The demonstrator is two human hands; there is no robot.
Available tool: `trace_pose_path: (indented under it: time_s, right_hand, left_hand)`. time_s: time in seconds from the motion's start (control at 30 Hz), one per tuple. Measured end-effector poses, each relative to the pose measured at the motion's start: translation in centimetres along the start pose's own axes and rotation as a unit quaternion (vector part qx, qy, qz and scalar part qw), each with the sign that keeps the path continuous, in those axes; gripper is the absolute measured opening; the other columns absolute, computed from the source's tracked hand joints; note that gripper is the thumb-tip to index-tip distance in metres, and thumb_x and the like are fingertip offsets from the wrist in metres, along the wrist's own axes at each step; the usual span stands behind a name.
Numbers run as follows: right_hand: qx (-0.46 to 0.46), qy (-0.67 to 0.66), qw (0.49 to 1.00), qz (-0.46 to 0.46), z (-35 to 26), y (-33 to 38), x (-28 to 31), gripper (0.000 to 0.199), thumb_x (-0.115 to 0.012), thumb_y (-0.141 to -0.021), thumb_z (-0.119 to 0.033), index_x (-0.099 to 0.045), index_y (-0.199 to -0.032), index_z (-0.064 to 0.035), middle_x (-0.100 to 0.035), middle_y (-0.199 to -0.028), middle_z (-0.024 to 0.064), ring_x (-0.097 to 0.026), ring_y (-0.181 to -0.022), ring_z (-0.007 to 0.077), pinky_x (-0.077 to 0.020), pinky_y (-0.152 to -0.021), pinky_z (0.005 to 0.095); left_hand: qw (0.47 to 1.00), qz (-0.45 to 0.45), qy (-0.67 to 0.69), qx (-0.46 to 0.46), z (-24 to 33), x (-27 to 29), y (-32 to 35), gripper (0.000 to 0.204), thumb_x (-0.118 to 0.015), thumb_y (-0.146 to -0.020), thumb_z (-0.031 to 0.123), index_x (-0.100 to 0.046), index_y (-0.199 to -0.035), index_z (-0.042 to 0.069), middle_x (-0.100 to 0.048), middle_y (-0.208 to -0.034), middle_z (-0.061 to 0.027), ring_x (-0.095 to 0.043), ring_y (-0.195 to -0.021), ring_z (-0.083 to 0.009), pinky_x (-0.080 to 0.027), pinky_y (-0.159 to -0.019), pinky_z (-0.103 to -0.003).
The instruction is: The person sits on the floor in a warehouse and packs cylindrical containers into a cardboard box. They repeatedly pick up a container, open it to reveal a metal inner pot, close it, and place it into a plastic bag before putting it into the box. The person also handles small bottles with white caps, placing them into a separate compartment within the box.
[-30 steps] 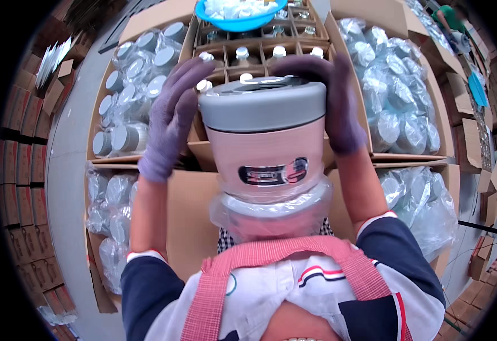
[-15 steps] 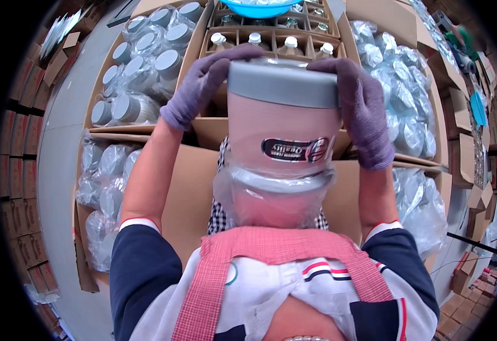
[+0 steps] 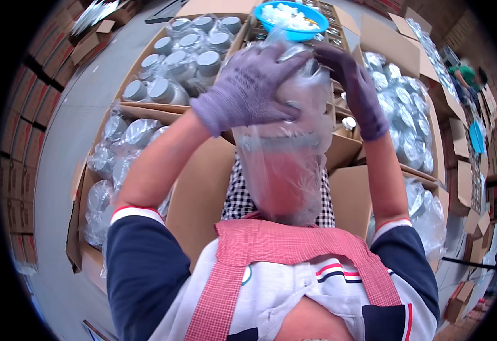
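Note:
A pink flask body [image 3: 285,176] with a grey band stands upright against my apron, seen through a clear plastic bag [image 3: 311,105]. The bag rises above the flask as a loose, crumpled sleeve. My left hand [image 3: 254,85], in a purple knit glove, curls over the upper left of the bag, thumb across its front. My right hand [image 3: 348,74], gloved the same way, grips near the bag's top right edge; its fingertips are partly hidden and blurred. The bottom of the flask is hard to make out through the folds.
Cartons of bagged grey-lidded containers [image 3: 183,62] stand left; more bagged pieces [image 3: 404,108] fill cartons right. Ahead, a blue basin [image 3: 291,23] of white pieces rests on a divided carton holding bottles. Open carton flaps [image 3: 200,193] flank my lap. Someone in green [image 3: 467,77] is far right.
The bag, earlier bunched around the flask's lower part, now reaches up over it. My hands have moved from the grey rim to the bag's upper part. The view has shifted slightly.

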State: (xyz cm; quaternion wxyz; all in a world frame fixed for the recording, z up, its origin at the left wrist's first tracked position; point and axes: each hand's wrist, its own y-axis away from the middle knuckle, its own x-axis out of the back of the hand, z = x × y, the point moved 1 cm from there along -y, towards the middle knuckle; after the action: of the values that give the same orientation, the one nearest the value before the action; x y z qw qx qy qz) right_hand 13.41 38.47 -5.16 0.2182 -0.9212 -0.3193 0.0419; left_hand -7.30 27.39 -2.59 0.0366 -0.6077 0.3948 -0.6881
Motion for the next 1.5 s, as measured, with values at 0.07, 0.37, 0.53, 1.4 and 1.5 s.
trace_pose_path:
  time_s: [0.07, 0.37, 0.53, 1.4, 1.5]
  right_hand:
    - [0.101, 0.453, 0.885, 0.033, 3.9, 3.4, 2.7, 0.049, -0.066, -0.085, -0.017, -0.053, -0.131, -0.0045, -0.058, -0.126, 0.0145, -0.056, -0.116, 0.0299, -0.0416, -0.1, 0.0391]
    - [-0.129, 0.571, 0.719, -0.374, 12.4, 12.5, 1.5, 0.063, -0.068, -0.08, -0.016, -0.043, -0.137, -0.0045, -0.05, -0.135, 0.0145, -0.052, -0.118, 0.0288, -0.0372, -0.103, 0.0398]
    - [-0.141, 0.429, 0.815, -0.363, 18.5, -2.8, -1.2, 0.055, -0.065, -0.084, -0.016, -0.046, -0.135, -0.0041, -0.053, -0.132, 0.0131, -0.055, -0.112, 0.0264, -0.0412, -0.099, 0.0378]
    - [0.24, 0.374, 0.708, -0.548, 37.9, -29.2, -25.1, 0.04, -0.06, -0.086, -0.01, -0.057, -0.126, -0.0108, -0.057, -0.13, 0.0085, -0.056, -0.116, 0.0288, -0.0438, -0.101, 0.0427]
    - [0.228, 0.303, 0.823, -0.424, 31.1, -28.3, -23.2, 0.073, -0.069, -0.075, -0.054, -0.052, -0.134, -0.0156, -0.049, -0.137, 0.0159, -0.047, -0.126, 0.0343, -0.0375, -0.104, 0.0502]
  left_hand:
    - [0.975, -0.031, 0.1, 0.195, -5.4, -3.6, 3.4, 0.072, -0.067, -0.08, 0.051, -0.049, -0.134, 0.008, -0.063, -0.113, -0.0191, -0.061, -0.103, -0.034, -0.047, -0.093, -0.042]
    - [0.664, 0.046, 0.508, 0.547, -20.4, -13.5, 15.9, 0.053, -0.048, -0.095, 0.046, -0.066, -0.107, -0.003, -0.069, -0.103, -0.0103, -0.063, -0.093, -0.0156, -0.049, -0.082, -0.031]
    - [0.641, 0.208, 0.533, 0.512, -28.6, -18.1, 27.6, 0.038, -0.048, -0.098, 0.029, -0.059, -0.118, -0.002, -0.066, -0.111, -0.0105, -0.064, -0.096, -0.0193, -0.05, -0.084, -0.031]
    - [0.802, -0.418, 0.172, 0.391, -48.5, -19.8, 28.5, 0.038, -0.064, -0.086, 0.025, -0.063, -0.12, 0.007, -0.067, -0.108, -0.0129, -0.064, -0.101, -0.0275, -0.046, -0.095, -0.038]
    - [0.875, -0.159, 0.209, 0.408, -44.6, -15.4, 26.2, 0.035, -0.068, -0.082, 0.026, -0.065, -0.112, 0.007, -0.058, -0.124, -0.0088, -0.054, -0.119, -0.0243, -0.04, -0.104, -0.038]
